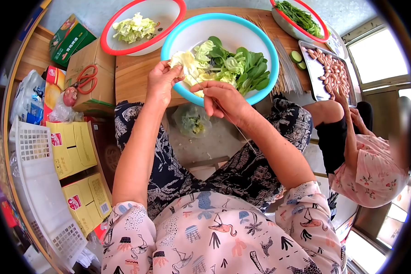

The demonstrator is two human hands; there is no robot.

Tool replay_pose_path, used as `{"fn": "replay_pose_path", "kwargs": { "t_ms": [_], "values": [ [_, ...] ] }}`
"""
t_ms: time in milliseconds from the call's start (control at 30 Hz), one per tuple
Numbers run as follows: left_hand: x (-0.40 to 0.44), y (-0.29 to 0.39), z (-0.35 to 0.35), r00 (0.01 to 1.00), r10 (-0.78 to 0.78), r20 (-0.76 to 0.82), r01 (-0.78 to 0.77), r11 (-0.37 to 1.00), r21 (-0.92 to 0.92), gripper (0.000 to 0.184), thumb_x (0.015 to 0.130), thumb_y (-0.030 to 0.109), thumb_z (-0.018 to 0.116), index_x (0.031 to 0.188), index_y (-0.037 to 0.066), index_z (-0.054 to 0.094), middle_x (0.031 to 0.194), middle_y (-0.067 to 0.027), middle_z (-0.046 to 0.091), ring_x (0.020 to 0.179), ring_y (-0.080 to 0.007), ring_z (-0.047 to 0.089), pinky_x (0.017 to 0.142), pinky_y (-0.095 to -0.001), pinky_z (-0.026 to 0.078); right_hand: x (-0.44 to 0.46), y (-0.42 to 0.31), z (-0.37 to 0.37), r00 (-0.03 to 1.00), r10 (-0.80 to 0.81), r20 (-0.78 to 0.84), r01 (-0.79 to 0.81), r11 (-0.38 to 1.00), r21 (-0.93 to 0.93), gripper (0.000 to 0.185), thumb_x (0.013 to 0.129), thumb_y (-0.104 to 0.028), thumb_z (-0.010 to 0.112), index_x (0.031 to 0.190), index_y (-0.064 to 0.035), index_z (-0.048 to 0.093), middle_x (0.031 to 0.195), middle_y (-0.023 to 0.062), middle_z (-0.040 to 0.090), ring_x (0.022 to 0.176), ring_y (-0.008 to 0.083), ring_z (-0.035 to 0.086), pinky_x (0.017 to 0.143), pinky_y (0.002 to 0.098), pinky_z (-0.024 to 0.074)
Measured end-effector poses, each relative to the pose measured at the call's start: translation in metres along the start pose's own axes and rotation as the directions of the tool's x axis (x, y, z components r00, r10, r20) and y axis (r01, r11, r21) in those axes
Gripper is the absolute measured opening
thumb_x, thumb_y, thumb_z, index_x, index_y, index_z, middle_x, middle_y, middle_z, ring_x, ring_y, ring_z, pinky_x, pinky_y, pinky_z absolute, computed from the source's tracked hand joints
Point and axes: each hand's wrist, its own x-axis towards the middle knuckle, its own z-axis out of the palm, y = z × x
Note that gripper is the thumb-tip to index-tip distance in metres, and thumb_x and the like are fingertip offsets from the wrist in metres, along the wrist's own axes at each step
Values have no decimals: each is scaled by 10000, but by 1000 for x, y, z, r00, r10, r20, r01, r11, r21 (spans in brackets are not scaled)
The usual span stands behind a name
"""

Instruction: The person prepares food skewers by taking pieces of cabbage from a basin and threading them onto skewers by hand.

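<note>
My left hand [159, 84] pinches a pale cabbage leaf [183, 61] at the near left rim of a white basin with a blue rim [166, 39]. In my right hand [228, 98] is a thin skewer [247, 139], its rear end slanting back over my forearm and its front part close to the leaf. Whether the tip has pierced the leaf, I cannot tell. Inside the basin lie more pale cabbage leaves [204, 50] on the left and dark green leafy vegetables [255, 68] on the right.
Loose skewers [285, 68] lie right of the basin, near a metal tray of sausages [335, 75] where another person's hands [342, 100] work. Red-rimmed basins hold cabbage [134, 28] and green vegetables [299, 18]. Red scissors [86, 77] rest on a carton [89, 68] at left.
</note>
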Motion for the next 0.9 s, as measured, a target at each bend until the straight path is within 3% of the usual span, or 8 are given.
{"fn": "replay_pose_path", "kwargs": {
  "t_ms": [67,500,633,733,900],
  "values": [
    [1,-1,2,999,23,-33,-24,1000,-20,215,823,15,628,1027,8,560,918,-66,624,792,-140,610,664,-261,534,3,2,-2,1000,-19,5,19,1000,21,308,878,-73,354,1085,44,550,538,65,540,373,89,382,387,204,307],
    [0,3,4,999,-35,0,35,997,-72,220,844,8,593,1056,-2,534,965,-79,598,795,-158,608,677,-257,536,8,4,-7,999,-34,25,32,996,86,300,873,-60,352,1055,55,560,523,65,532,353,88,374,363,210,293],
    [0,3,1,1000,-26,2,26,993,-114,223,854,43,597,1065,28,527,1018,-64,592,872,-140,576,760,-289,501,6,2,-6,999,-24,25,22,997,69,299,872,-64,357,1056,56,560,515,59,524,353,81,373,365,208,294],
    [1,4,-1,995,-96,36,101,979,-178,239,839,39,618,1062,33,531,998,-57,592,863,-146,577,753,-294,500,6,3,-4,1000,-16,1,16,1000,17,327,894,-69,343,1121,60,541,519,27,504,366,71,350,381,183,278],
    [-1,4,-3,984,-150,92,168,957,-236,260,813,43,654,1047,43,540,958,-45,597,839,-148,574,734,-281,490,11,14,1,990,-111,-86,95,980,-175,253,929,-145,439,1125,-46,563,542,-9,494,439,39,384,413,178,263]
  ]
}}
